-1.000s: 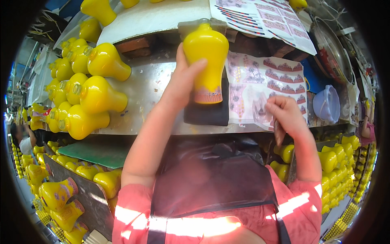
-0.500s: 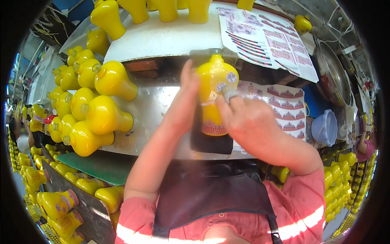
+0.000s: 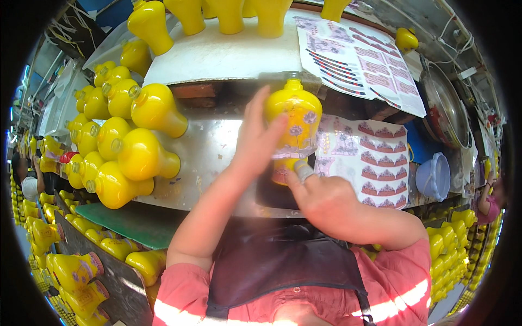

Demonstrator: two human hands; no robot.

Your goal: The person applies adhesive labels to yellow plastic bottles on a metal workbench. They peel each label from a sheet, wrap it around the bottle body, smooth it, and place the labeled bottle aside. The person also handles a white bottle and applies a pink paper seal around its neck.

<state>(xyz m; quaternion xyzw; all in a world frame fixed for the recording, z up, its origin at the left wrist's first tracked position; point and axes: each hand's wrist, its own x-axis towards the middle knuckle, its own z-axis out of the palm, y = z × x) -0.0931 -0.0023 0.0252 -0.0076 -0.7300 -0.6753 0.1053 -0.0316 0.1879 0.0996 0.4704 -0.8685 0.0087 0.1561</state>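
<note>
A glossy yellow vase-shaped bottle [image 3: 277,103] with a clear glass neck lies in front of me on a dark pad [image 3: 274,201], neck pointing away. Purple flower decals and a wrinkled clear film cover its body; a patterned purple band circles its narrow base. My left hand [image 3: 255,130] rests along the bottle's left side, fingers stretched out and thumb on its surface. At the base, my right hand [image 3: 329,204] presses with its forefinger, which has a pale grey wrap or band. Its other fingers are curled under, and whatever they hold, if anything, is hidden.
Several yellow bottles [image 3: 147,155] lie stacked at the left; more stand along the white board [image 3: 217,51] at the back. Decal sheets [image 3: 383,163] lie to the right, beside a pale blue bucket [image 3: 433,176]. A metal basin [image 3: 446,106] leans at the far right.
My right hand has moved from the bottle's middle down to its base. My left thumb has come over onto the bottle's side. The flower decals now show more fully.
</note>
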